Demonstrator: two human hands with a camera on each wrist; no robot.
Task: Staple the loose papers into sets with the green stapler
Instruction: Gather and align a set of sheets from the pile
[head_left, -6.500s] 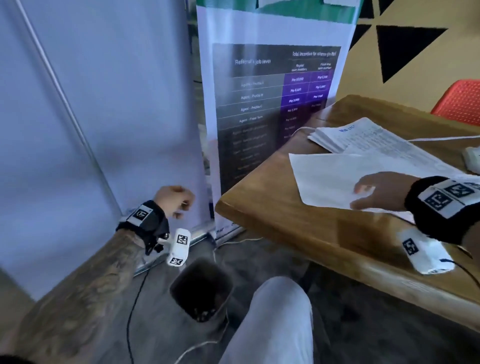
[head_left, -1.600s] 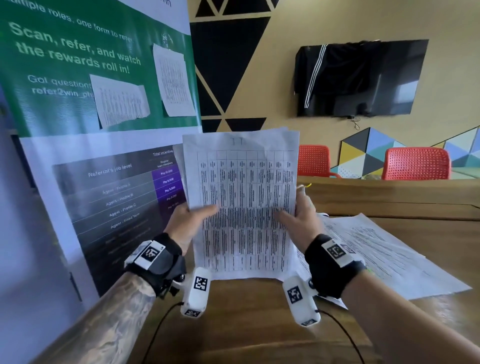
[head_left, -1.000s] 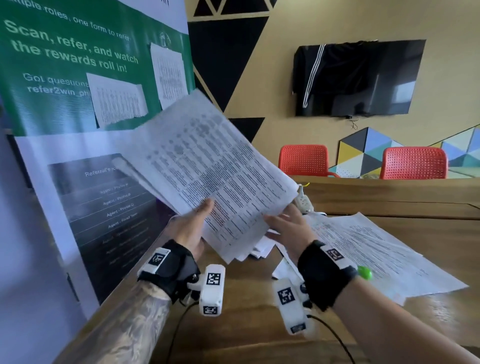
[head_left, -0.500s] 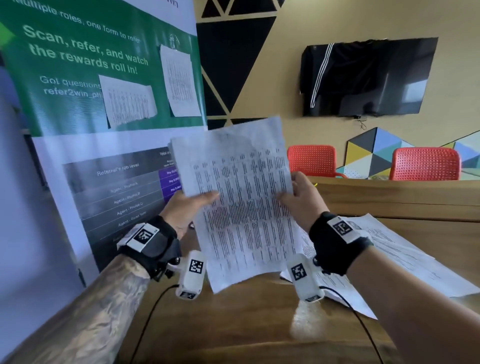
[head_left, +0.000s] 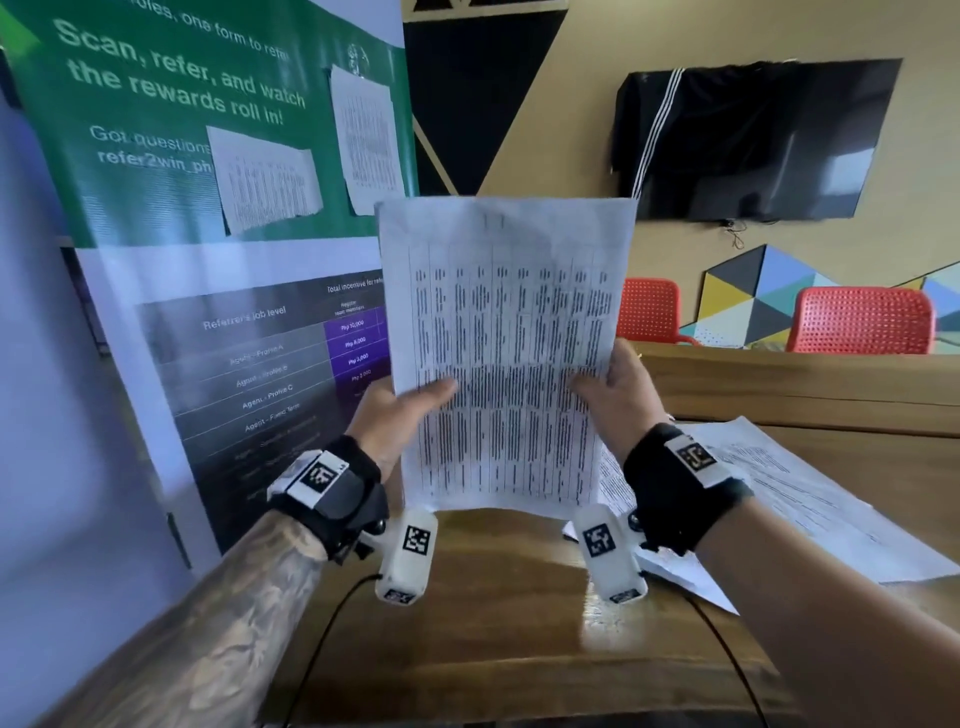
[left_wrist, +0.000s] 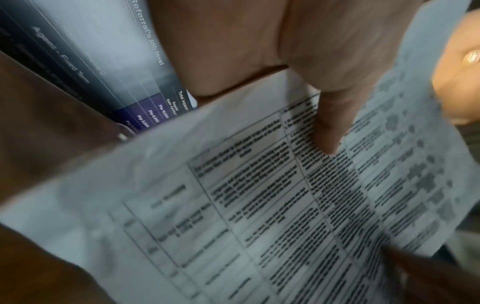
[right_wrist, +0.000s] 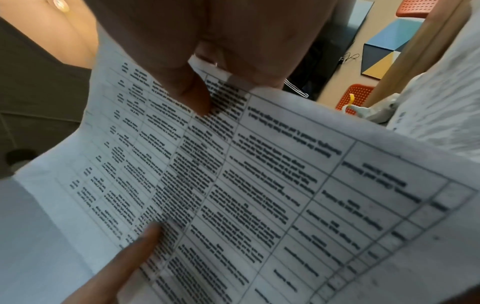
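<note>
Gripping the paper stack (head_left: 501, 358) upright, left hand (head_left: 397, 415) and right hand (head_left: 618, 400) pinching its sides, squaring edges over the worktop (head_left: 509, 639) for stapling.

Papers (head_left: 506, 358) upright above table (head_left: 509, 639).

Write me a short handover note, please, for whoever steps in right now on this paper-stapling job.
Left hand: grips the left edge of the held paper stack, thumb on the front.
Right hand: grips its right edge the same way.
The stack stands upright above the wooden table; more loose papers lie on the table to the right.
Green stapler: not in view.
Done: one set gathered. Left: staple it, then the rest.
</note>
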